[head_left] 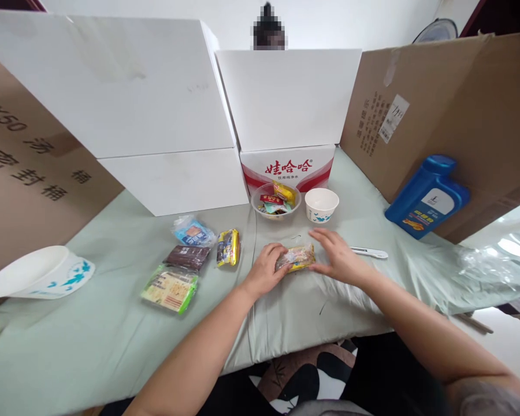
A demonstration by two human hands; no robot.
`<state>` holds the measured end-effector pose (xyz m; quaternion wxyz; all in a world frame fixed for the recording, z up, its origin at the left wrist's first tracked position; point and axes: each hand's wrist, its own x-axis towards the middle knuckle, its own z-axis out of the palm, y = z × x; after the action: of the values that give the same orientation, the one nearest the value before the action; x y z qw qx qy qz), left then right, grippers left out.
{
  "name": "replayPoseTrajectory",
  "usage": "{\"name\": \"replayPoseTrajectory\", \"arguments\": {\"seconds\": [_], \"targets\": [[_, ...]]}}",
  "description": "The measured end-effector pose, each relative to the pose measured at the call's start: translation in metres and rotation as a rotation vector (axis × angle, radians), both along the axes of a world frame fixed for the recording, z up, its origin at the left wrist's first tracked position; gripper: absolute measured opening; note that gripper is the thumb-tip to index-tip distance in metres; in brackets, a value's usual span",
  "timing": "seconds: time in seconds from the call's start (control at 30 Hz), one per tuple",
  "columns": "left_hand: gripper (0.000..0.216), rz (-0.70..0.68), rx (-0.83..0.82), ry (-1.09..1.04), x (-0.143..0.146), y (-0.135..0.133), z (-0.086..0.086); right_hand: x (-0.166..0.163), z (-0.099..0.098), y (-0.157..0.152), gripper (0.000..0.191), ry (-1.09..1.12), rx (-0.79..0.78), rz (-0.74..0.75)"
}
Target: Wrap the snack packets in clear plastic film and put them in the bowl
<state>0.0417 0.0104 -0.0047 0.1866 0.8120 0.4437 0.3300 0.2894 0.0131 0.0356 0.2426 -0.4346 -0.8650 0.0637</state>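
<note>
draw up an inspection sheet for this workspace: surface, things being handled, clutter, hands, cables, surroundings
Surface: creased pale green cloth.
Things being handled: clear-and-yellow packet, lying between the hands.
Clutter: blue packet, brown packet, green-edged packet and upright-lying yellow packet at left; clear bowl of packets and paper cup beyond; slim white tool and blue bottle at right.
Hands: left hand grips the packet's left end; right hand open at its right end, contact unclear.
Cables: nothing seen.
Surroundings: white boxes, brown carton, person behind.
</note>
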Motion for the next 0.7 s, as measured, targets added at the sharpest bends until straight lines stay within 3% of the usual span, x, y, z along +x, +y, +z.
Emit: {"name": "replayPoseTrajectory", "arguments": {"seconds": [0.07,0.17,0.23,0.4,0.57,0.7], "targets": [[0.029,-0.022,0.012,-0.002,0.000,0.000,0.002,-0.025,0.001,0.001,0.081,0.025,-0.011,0.098],[0.021,0.002,0.049,-0.027,0.000,-0.001,0.005,-0.039,-0.005,0.006,0.035,0.042,-0.013,0.085],[0.015,0.064,0.084,-0.056,0.000,-0.002,0.008,-0.033,-0.011,0.011,0.020,0.112,-0.010,0.026],[0.011,0.223,0.125,-0.182,-0.003,0.001,0.008,-0.008,-0.016,0.020,0.019,0.362,-0.052,-0.122],[0.012,0.326,0.014,-0.337,-0.008,0.006,0.002,0.000,-0.012,0.027,0.019,0.465,-0.123,-0.214],[0.040,0.266,-0.050,-0.251,-0.010,0.006,0.007,0.005,-0.008,0.029,0.018,0.516,-0.141,-0.275]]}}
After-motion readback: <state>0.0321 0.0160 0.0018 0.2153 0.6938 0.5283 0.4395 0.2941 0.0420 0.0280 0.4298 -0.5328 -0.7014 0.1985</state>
